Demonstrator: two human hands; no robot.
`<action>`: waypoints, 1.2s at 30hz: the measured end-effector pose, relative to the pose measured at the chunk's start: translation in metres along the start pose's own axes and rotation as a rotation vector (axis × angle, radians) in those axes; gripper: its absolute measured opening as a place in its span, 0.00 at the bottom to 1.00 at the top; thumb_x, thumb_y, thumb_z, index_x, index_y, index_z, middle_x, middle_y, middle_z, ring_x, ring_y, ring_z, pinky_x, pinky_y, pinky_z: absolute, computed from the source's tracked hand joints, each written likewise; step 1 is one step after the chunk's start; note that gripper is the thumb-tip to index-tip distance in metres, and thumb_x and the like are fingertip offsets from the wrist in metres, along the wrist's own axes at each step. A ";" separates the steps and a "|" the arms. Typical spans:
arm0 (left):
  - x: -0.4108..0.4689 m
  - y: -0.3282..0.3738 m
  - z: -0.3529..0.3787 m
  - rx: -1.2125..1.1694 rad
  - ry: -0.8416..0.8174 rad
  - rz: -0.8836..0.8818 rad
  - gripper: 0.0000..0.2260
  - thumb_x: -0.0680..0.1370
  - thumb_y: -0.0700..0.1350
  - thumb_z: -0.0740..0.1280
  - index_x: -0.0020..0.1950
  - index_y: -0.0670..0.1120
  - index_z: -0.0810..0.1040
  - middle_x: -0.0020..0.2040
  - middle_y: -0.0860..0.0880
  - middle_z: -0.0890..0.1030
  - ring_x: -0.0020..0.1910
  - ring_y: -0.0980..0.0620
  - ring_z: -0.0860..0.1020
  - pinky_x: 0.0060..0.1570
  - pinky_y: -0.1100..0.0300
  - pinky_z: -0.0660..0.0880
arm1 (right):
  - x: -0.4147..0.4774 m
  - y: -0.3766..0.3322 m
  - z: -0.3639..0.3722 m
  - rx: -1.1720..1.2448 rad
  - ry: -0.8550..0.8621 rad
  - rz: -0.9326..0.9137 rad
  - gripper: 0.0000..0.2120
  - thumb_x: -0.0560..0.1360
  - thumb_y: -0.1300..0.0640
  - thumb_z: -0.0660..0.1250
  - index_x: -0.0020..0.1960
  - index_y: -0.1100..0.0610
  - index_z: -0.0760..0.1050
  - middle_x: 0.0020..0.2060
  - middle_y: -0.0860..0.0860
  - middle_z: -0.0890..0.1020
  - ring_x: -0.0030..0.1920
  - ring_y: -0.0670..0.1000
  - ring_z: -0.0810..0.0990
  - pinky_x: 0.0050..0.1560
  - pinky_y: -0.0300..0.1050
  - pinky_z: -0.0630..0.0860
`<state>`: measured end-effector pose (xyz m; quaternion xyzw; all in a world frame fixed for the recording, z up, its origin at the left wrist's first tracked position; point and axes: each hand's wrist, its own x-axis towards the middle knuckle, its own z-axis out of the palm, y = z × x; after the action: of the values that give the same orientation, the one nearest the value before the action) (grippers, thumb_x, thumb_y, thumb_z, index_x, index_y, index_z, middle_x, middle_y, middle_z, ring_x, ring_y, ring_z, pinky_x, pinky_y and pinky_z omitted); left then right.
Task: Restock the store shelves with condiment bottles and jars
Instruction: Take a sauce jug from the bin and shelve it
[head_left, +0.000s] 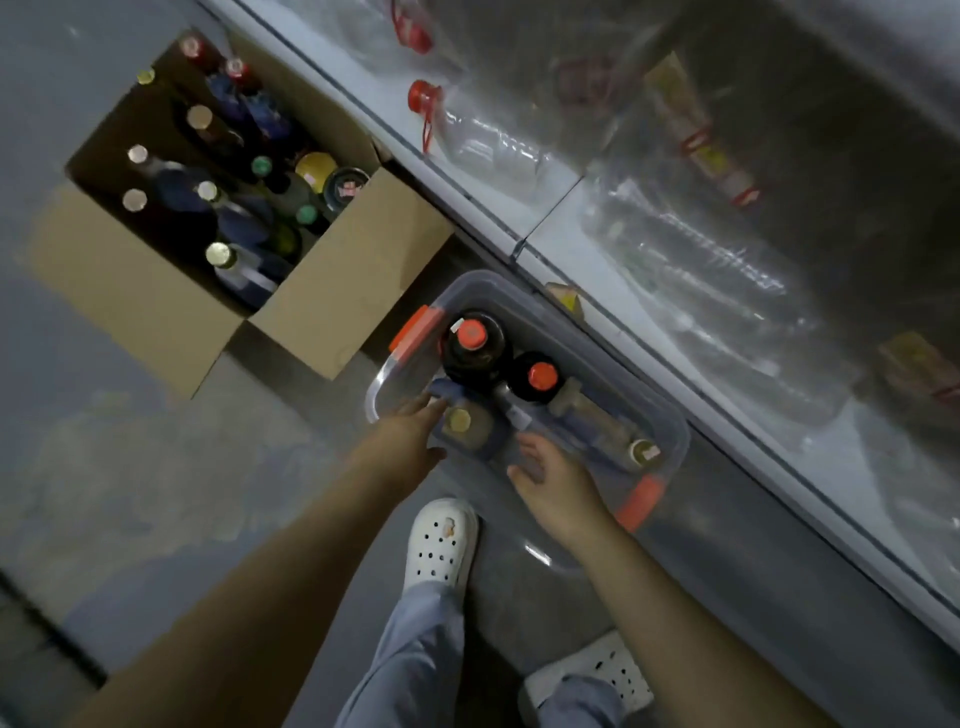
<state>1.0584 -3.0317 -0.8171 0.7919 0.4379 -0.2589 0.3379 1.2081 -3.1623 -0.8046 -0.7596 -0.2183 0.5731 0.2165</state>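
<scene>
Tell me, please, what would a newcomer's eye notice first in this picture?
First, the left hand and right hand reach down into a clear bin at the centre, where two dark bottles with red caps stand. Next comes the open cardboard box at the upper left, packed with upright bottles. Along the right runs a shelf that holds clear bottles.

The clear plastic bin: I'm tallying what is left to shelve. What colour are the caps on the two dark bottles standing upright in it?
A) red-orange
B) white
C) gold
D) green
A: in the clear plastic bin, the larger dark bottle and the smaller dark bottle beside it each show a red-orange cap from above.
</scene>
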 end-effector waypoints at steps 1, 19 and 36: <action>0.009 -0.003 0.008 0.035 -0.015 0.014 0.32 0.78 0.46 0.67 0.78 0.51 0.55 0.79 0.48 0.55 0.77 0.47 0.57 0.73 0.55 0.59 | 0.007 0.002 0.007 -0.044 -0.022 -0.003 0.23 0.79 0.58 0.64 0.73 0.54 0.65 0.68 0.51 0.73 0.69 0.50 0.71 0.65 0.40 0.67; 0.082 -0.016 0.038 0.367 -0.037 0.224 0.13 0.82 0.47 0.58 0.65 0.48 0.74 0.65 0.43 0.75 0.64 0.44 0.73 0.68 0.54 0.66 | 0.045 0.052 0.017 -0.317 -0.031 -0.006 0.35 0.77 0.59 0.66 0.78 0.48 0.53 0.74 0.52 0.65 0.72 0.53 0.67 0.68 0.45 0.67; -0.093 0.073 -0.104 -0.085 0.014 0.394 0.09 0.80 0.45 0.63 0.58 0.44 0.76 0.50 0.49 0.77 0.46 0.54 0.73 0.46 0.63 0.66 | -0.044 -0.029 -0.070 -0.149 -0.019 -0.259 0.52 0.55 0.48 0.82 0.71 0.37 0.56 0.69 0.44 0.70 0.69 0.47 0.68 0.66 0.49 0.71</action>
<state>1.0886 -3.0291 -0.6628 0.8490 0.2871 -0.1636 0.4123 1.2620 -3.1698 -0.7359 -0.7336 -0.3583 0.5298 0.2296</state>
